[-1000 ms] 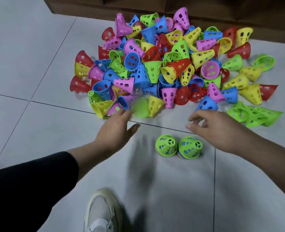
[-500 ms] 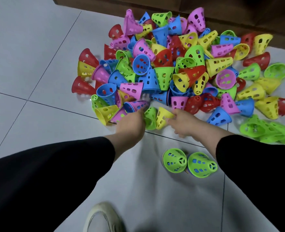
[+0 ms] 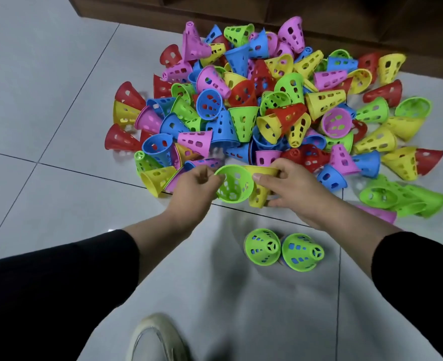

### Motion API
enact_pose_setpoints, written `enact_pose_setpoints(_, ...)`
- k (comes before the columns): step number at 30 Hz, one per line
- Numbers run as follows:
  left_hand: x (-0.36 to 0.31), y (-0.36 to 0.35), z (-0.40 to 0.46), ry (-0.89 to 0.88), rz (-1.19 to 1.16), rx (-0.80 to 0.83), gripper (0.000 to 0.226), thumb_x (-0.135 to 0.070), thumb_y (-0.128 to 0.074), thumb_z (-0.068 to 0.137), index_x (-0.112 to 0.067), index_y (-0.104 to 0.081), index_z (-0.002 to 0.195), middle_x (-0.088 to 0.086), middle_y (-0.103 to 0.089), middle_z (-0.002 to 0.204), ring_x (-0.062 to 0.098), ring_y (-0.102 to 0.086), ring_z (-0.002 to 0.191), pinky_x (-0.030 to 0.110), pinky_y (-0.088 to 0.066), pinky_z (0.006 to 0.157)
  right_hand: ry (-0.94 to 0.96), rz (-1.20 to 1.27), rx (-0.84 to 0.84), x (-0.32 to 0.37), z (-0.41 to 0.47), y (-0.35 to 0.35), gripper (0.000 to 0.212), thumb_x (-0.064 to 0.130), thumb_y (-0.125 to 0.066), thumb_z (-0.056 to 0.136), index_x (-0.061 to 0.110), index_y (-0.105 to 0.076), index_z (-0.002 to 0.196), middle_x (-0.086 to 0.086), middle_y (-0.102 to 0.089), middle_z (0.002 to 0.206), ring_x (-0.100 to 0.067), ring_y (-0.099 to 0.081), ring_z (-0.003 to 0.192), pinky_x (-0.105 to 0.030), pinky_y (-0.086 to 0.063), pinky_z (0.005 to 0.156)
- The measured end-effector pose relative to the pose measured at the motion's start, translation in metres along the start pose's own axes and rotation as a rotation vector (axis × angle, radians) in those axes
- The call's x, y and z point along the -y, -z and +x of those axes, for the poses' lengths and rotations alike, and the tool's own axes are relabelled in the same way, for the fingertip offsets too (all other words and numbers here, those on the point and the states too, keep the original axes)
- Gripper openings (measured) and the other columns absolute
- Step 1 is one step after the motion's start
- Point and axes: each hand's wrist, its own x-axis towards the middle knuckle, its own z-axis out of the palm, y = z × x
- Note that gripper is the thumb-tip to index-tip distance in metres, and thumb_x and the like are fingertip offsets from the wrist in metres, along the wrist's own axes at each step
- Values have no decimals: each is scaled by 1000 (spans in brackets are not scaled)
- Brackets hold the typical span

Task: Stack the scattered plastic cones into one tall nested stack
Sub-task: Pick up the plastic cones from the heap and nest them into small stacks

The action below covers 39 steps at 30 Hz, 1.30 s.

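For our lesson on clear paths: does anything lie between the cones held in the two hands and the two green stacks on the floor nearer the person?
Nothing visible does. Between the green cone and yellow cone and the green stacks lies bare floor.

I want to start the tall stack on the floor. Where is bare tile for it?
Bare tile lies left of the two green cones, between the left hand and the shoe, and far left of the cone pile. It is crowded from the pile to the wooden base.

The cones (image 3: 244,121) are smooth, perforated plastic with a slight sheen. The floor (image 3: 46,87) is glossy pale tile. The sleeves (image 3: 46,290) are matt black cloth; dark wood furniture (image 3: 345,11) stands behind.
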Motion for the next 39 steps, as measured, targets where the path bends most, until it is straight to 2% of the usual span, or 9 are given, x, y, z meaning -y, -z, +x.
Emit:
enact_pose_setpoints(5, -46, -19, -18, 156, -507, 56, 27, -34, -58, 98, -8, -52, 99, 21, -66, 113, 35, -66, 108, 54, -58, 84, 41, 235, -111, 25, -25, -2, 27, 24, -70, 91, 9, -55, 107, -19, -67, 103, -37, -70, 97, -59, -57, 82)
enact_pose_setpoints(8, -69, -22, -33, 21, -491, 194, 43, -46, -61, 92, -21, -50, 126, 7, -66, 124, 29, -65, 114, 52, -55, 91, 90, 338, -206, 46, -44, -3, 37, 26, -71, 91, 9, -53, 118, -23, -65, 115, -39, -69, 100, -54, -60, 74)
enact_pose_setpoints(12, -76, -18, -61, -146, -355, 285, 64, -33, -76, 80, -36, -41, 133, -2, -69, 117, 20, -69, 106, 44, -59, 83, 118, 330, -232, 59, -77, 2, 37, 31, -70, 90, 14, -54, 118, -18, -68, 114, -34, -71, 98, -53, -61, 72)
enact_pose_setpoints(15, -69, -10, -81, -214, -134, 197, 61, -48, -78, 76, -36, -46, 127, -10, -69, 91, 10, -65, 78, 39, -57, 67, 163, -4, -306, 49, -108, 14, 45, 42, -69, 88, 26, -50, 125, -12, -65, 112, -26, -68, 88, -44, -61, 64)
enact_pose_setpoints(19, -49, 5, -99, -368, 462, 216, 81, -74, -70, 63, -40, -47, 133, -4, -64, 118, 11, -64, 92, 34, -53, 85, 126, -776, -313, 27, -153, 37, 73, 52, -67, 86, 37, -28, 146, -4, -57, 125, -28, -60, 103, -33, -45, 80)
enact_pose_setpoints(22, -42, 2, -102, -507, 859, 326, 93, -71, -70, 66, -32, -43, 146, 4, -63, 125, 23, -61, 109, 35, -50, 87, 49, -1012, -254, 4, -172, 40, 73, 49, -66, 88, 28, -28, 147, 1, -58, 106, -28, -57, 100, -29, -31, 69)
enact_pose_setpoints(27, -34, -29, -91, -571, 1229, 473, 65, -51, -70, 83, -33, -47, 142, 5, -53, 112, 31, -62, 98, 36, -52, 77, 7, -1322, -132, -33, -154, 36, 67, 51, -65, 87, 20, -42, 142, -10, -63, 114, -29, -60, 105, -35, -48, 81)
enact_pose_setpoints(33, -16, -51, -79, -552, 1028, 535, 70, -36, -71, 87, -25, -39, 149, 4, -53, 119, 25, -60, 102, 31, -47, 85, -31, -1153, -124, -45, -128, 38, 65, 50, -68, 86, 19, -48, 139, -10, -56, 129, -29, -55, 117, -36, -46, 92)
enact_pose_setpoints(39, -4, -31, -51, -509, 786, 290, 60, -52, -60, 91, -32, -41, 144, -3, -62, 119, 16, -65, 91, 35, -53, 83, -65, -861, -451, -71, -111, 94, 55, 43, -65, 90, 20, -50, 137, -8, -66, 114, -29, -59, 108, -34, -47, 86)
